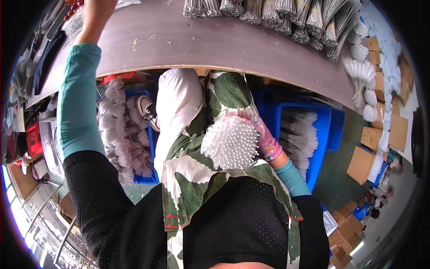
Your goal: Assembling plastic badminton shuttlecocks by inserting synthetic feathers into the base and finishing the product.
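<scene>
The right hand [260, 134], in a pink patterned glove, has its fingers wrapped around a round bundle of white quills [230, 143], seen end-on and held in the lap against the green-and-white leaf-print apron [197, 179], just below the near edge of the long brown curved worktable [201, 40]. The left hand [96, 13] reaches up across that worktable to its far left end; its fingers are cut off by the frame, so their spread cannot be told. Under the worktable, blue plastic crates [320, 134] of grey feathers stand on either side of the lap, and bundles of grey quills [277, 13] lie along the worktable's far edge.

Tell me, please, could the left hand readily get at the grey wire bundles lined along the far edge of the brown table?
Probably yes: the left hand is already stretched over the brown table, and bare tabletop lies between it and the grey wire bundles.
</scene>
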`<state>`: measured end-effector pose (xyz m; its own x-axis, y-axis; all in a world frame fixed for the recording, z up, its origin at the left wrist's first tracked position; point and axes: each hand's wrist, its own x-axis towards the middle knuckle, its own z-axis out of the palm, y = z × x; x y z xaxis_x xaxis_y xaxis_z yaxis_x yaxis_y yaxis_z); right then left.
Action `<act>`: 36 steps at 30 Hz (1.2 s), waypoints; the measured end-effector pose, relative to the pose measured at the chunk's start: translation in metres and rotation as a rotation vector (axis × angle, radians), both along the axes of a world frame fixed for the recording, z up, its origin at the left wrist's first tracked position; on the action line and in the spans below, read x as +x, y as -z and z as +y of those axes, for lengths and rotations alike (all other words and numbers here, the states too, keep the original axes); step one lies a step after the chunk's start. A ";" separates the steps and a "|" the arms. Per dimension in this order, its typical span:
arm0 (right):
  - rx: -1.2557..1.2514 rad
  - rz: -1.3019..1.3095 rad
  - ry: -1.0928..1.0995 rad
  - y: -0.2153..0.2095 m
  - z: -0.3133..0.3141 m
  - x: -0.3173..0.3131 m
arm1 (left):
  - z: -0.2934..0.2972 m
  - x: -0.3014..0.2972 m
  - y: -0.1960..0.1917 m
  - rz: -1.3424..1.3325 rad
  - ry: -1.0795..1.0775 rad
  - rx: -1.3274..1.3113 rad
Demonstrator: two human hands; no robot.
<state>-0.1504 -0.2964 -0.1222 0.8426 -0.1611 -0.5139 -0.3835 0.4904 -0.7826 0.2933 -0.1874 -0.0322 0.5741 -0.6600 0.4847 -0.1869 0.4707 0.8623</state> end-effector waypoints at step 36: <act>-0.413 0.306 -0.391 -0.107 -0.075 -0.012 | -0.017 -0.303 0.091 0.874 0.844 0.509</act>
<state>-0.1620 -0.3716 -0.0148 0.7040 -0.1077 -0.7020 -0.7090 -0.0490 -0.7035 -0.0096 -0.2044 -0.1235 -0.1062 -0.9647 -0.2411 0.7085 -0.2435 0.6624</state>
